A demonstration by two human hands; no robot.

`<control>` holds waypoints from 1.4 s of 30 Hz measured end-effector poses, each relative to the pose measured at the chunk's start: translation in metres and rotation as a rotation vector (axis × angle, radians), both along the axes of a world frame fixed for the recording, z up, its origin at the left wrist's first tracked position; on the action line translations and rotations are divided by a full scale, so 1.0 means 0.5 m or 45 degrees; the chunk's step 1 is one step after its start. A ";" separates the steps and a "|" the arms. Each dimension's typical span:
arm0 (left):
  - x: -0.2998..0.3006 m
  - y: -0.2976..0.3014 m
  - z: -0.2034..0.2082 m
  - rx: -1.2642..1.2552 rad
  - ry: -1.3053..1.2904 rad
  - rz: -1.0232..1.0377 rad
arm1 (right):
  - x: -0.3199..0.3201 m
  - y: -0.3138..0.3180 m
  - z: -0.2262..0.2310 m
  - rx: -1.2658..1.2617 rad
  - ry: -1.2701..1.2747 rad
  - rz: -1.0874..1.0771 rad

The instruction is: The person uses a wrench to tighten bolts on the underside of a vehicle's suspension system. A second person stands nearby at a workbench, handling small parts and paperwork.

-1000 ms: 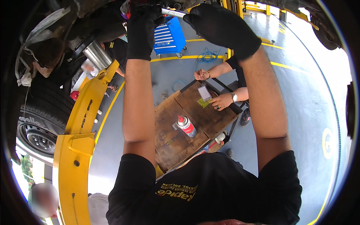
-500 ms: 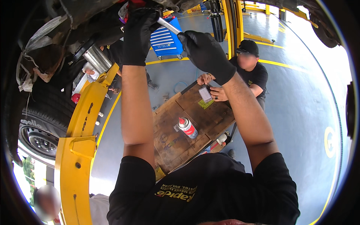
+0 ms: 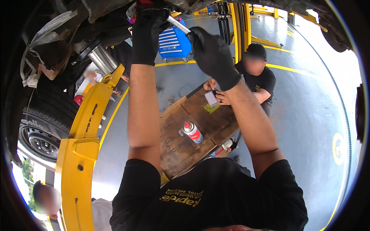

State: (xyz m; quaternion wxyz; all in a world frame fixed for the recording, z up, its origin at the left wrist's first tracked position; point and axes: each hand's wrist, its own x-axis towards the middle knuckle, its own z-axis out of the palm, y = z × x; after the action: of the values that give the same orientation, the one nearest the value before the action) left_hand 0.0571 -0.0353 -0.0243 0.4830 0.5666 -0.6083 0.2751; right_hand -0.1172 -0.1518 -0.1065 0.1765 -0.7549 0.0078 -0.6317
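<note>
Both my hands wear black gloves and are raised to the underside of a car [image 3: 111,15]. My right hand [image 3: 214,57] is closed round the handle end of a silver wrench [image 3: 179,25], which slants up toward the left. My left hand [image 3: 148,36] is closed at the wrench's far end, close under the car. Its fingers cover the tool's head, so what the head sits on is hidden. A bit of red and purple shows just beside my left fingers.
A yellow lift arm [image 3: 79,154] with a metal support post [image 3: 102,59] stands at left beside a wheel [image 3: 40,140]. Below is a wooden table [image 3: 177,154] with a spray can [image 3: 193,132]. A co-worker [image 3: 259,79] handles a small case there. Behind stands a blue tool cabinet [image 3: 175,44].
The view has shifted slightly, and my hands and the wrench appear a little farther right. Both hands keep their hold, and the wrench's slant looks nearly the same.
</note>
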 end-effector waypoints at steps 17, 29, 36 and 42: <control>0.022 0.001 0.004 -0.058 0.027 0.064 | 0.021 0.063 -0.011 0.126 -0.086 0.201; 0.022 0.011 0.001 -0.039 0.313 -0.366 | -0.002 0.055 -0.004 0.119 0.021 0.248; 0.027 0.003 0.004 -0.063 -0.111 -0.123 | -0.052 -0.085 0.099 -0.560 0.232 -0.136; 0.016 0.017 0.010 -0.157 -0.872 0.397 | -0.004 -0.047 0.061 -0.521 0.012 -0.220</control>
State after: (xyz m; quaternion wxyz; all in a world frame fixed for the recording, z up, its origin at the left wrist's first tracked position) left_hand 0.0649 -0.0266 -0.0194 0.2371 0.4976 -0.6232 0.5548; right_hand -0.1190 -0.1753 -0.0759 -0.0352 -0.7744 -0.0550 -0.6293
